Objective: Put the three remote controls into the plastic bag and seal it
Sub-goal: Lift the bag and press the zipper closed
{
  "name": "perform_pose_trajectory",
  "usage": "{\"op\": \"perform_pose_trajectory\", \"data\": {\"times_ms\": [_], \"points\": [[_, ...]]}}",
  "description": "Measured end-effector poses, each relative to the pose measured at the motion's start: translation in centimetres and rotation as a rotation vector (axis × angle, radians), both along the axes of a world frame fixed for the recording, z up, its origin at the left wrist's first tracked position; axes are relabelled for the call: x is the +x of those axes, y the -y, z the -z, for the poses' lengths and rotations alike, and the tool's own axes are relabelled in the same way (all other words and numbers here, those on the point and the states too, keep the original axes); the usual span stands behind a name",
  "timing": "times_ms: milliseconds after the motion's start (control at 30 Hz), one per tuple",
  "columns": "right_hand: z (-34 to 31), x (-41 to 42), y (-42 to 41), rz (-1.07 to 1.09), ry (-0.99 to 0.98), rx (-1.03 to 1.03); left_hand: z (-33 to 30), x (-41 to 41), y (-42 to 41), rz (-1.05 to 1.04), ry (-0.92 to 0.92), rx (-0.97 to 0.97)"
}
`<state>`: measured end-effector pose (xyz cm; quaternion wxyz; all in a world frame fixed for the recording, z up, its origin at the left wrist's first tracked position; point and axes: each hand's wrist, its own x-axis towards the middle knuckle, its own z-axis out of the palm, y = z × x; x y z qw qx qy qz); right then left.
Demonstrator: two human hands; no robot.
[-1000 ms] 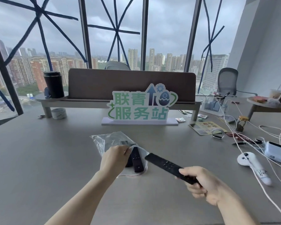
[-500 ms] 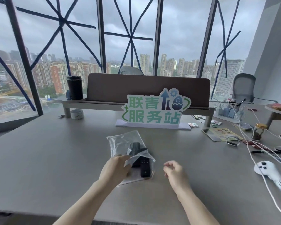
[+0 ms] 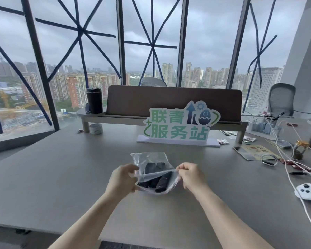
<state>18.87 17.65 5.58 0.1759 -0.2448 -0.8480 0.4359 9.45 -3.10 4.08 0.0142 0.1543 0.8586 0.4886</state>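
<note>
On the grey table (image 3: pixel 61 177) before tall windows lies the clear plastic bag (image 3: pixel 151 159) with three black remote controls (image 3: pixel 157 180) inside, long axes pointing far. The left hand (image 3: pixel 122 178) and right hand (image 3: pixel 190 174) each pinch one end of its near mouth, which gapes between them, unsealed.
</note>
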Motion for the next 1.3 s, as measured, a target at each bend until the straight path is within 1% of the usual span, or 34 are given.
{"op": "perform_pose_trajectory", "data": {"times_ms": [33, 100, 167, 300, 367, 433, 500, 533, 600, 667, 800, 867, 933, 967, 1000, 1067, 1133, 1200, 1300], "points": [[-1.9, 0.0, 0.0, 0.005, -0.086, -0.129, -1.9, -0.4, -0.1, -0.031, -0.016, 0.124], [-6.2, 0.2, 0.0, 0.000, -0.269, -0.323, -6.8, -0.6, 0.0, -0.040, -0.106, 0.286], [-10.0, 0.3, -0.2, -0.013, -0.397, -0.401, -11.1, -0.9, 0.0, -0.029, -0.176, 0.369], [-15.1, 1.7, -1.1, -0.077, -0.477, -0.446, -17.2, -1.0, -0.1, 0.051, -0.156, 0.435], [-15.3, 2.2, -1.8, -0.083, -0.414, -0.442, -17.6, -0.9, 0.1, 0.112, -0.071, 0.460], [-15.0, 2.6, -2.2, -0.085, -0.358, -0.389, -17.2, -0.5, 0.3, 0.209, -0.019, 0.472], [-14.7, 3.2, -2.5, -0.072, -0.310, -0.303, -16.2, -0.1, 0.4, 0.275, -0.049, 0.411], [-14.8, 3.6, -2.5, -0.065, -0.294, -0.250, -15.6, 0.1, 0.4, 0.267, -0.095, 0.370], [-15.3, 4.2, -2.3, -0.065, -0.278, -0.146, -14.8, 0.2, 0.4, 0.177, -0.226, 0.308], [-16.0, 4.9, -2.0, -0.052, -0.252, -0.038, -14.0, 0.2, 0.6, 0.102, -0.288, 0.283], [-17.3, 6.2, -1.5, -0.003, -0.226, 0.144, -13.2, 0.8, 0.5, 0.120, -0.228, 0.325], [-17.8, 6.9, -1.3, 0.074, -0.185, 0.303, -13.4, 1.4, 0.2, 0.126, -0.163, 0.401], [-18.0, 7.4, -1.4, 0.171, -0.093, 0.507, -13.8, 2.1, -0.4, 0.140, -0.110, 0.465], [-18.1, 7.6, -1.1, 0.186, -0.073, 0.583, -14.1, 2.4, -0.8, 0.155, -0.099, 0.481], [-18.1, 7.6, -0.8, 0.157, -0.108, 0.638, -14.5, 2.9, -1.4, 0.175, -0.091, 0.487], [-18.2, 7.3, 0.6, -0.008, -0.228, 0.676, -15.3, 3.7, -2.7, 0.228, -0.084, 0.479], [-18.2, 6.6, 2.3, -0.147, -0.256, 0.691, -15.9, 4.3, -3.8, 0.258, -0.091, 0.466], [-18.3, 5.7, 3.1, -0.157, -0.257, 0.728, -16.3, 4.7, -4.6, 0.267, -0.104, 0.465], [-18.4, 4.6, 2.8, -0.138, -0.238, 0.700, -16.6, 5.0, -4.8, 0.257, -0.124, 0.460]]}}
